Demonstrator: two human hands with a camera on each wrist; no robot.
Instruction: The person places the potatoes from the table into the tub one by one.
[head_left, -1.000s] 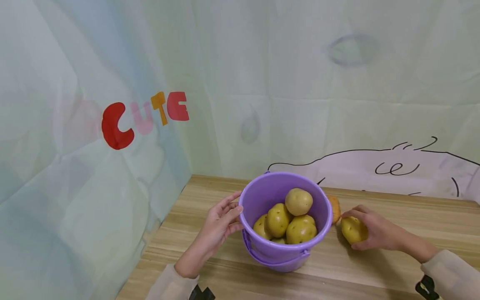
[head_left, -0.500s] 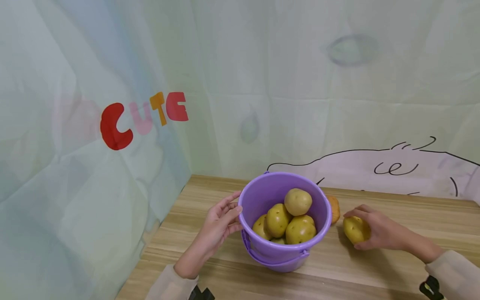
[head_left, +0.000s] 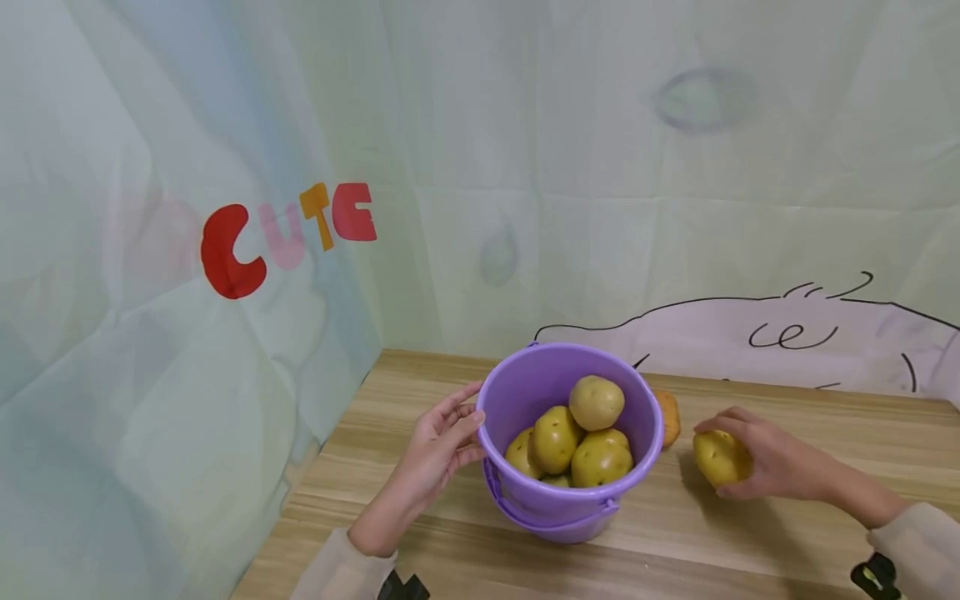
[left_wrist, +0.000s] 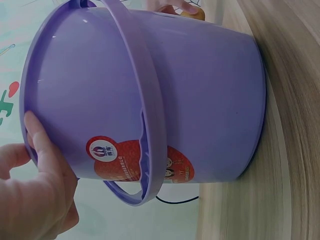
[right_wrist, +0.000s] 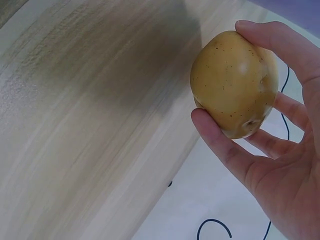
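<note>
A purple bucket (head_left: 555, 508) stands on the wooden table with several yellow potatoes (head_left: 602, 457) inside. My left hand (head_left: 442, 437) holds it at the left side of the rim, thumb at the edge and fingers along the outer wall; the left wrist view shows the bucket's handle (left_wrist: 155, 100) hanging down and a red label (left_wrist: 117, 160) on the side. To the right of the bucket, my right hand (head_left: 772, 454) grips another potato (right_wrist: 232, 82) between thumb and fingers. It is close over the table, its shadow falling beside it.
Partly hidden behind the bucket's right side lies an orange-brown rounded thing (head_left: 666, 418). The wooden table (head_left: 465, 575) meets a cloth backdrop (head_left: 450, 275) at its back and left, printed with coloured letters and line drawings.
My right hand has moved a little to the right with the potato, away from the bucket. The left hand and the bucket have stayed in place.
</note>
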